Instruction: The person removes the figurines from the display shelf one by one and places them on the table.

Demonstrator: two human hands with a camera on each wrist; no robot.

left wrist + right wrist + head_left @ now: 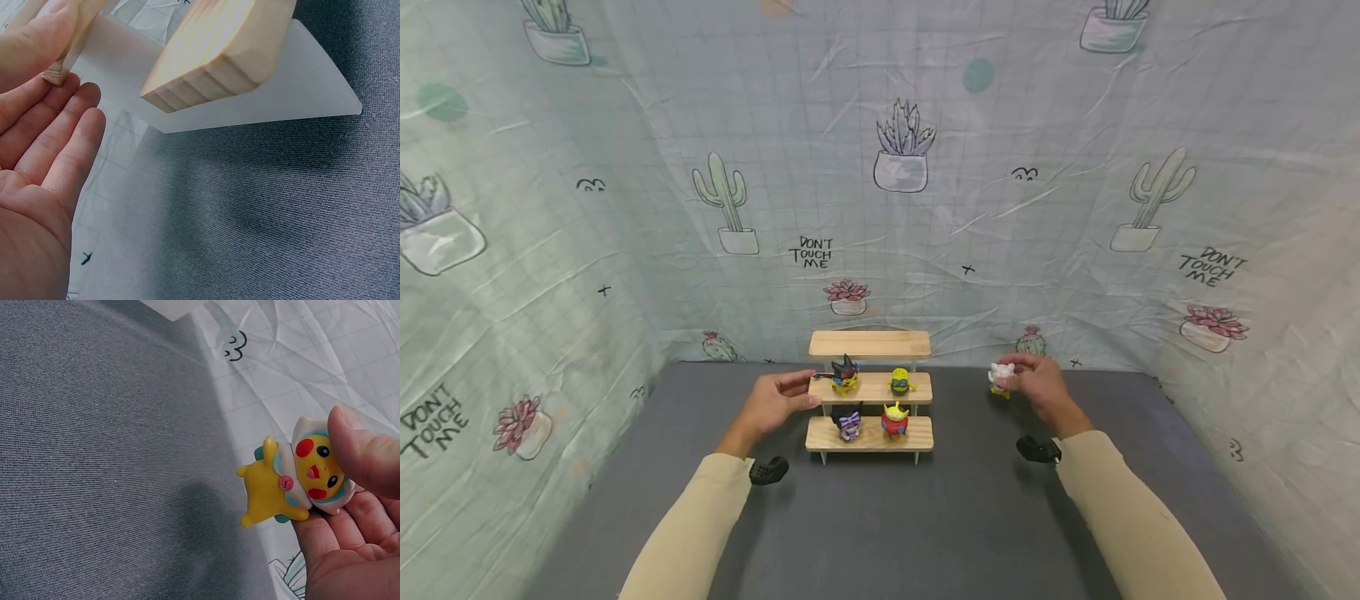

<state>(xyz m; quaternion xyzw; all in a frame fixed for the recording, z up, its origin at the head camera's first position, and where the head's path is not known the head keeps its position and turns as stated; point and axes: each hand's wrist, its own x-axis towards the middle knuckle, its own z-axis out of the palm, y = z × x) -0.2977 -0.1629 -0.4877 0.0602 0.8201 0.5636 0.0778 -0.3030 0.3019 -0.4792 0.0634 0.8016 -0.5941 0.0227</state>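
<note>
A small yellow Pikachu figurine in a white hood (pixel 265 487) is pinched at its head between the thumb and fingers of my right hand (pixel 1037 387). It is held above the grey table, right of a three-tier wooden display stand (pixel 872 340). At the stand's left side, my left hand (pixel 775 402) grips the end of the middle board, thumb above and fingers under it (pixel 69 162). On that middle board stand a dark-hooded yellow figurine (pixel 845 379) and a yellow-and-dark figurine (pixel 899 382). The bottom board holds a purple-bowed figurine (pixel 849 426) and a red-and-yellow figurine (pixel 895 422).
Grey fabric covers the table (pixel 880 525). A pale cloth backdrop (pixel 880 225) printed with cacti hangs behind and along both sides. White side supports (pixel 312 81) carry the stand's boards. Black devices (pixel 769 471) are worn at both wrists.
</note>
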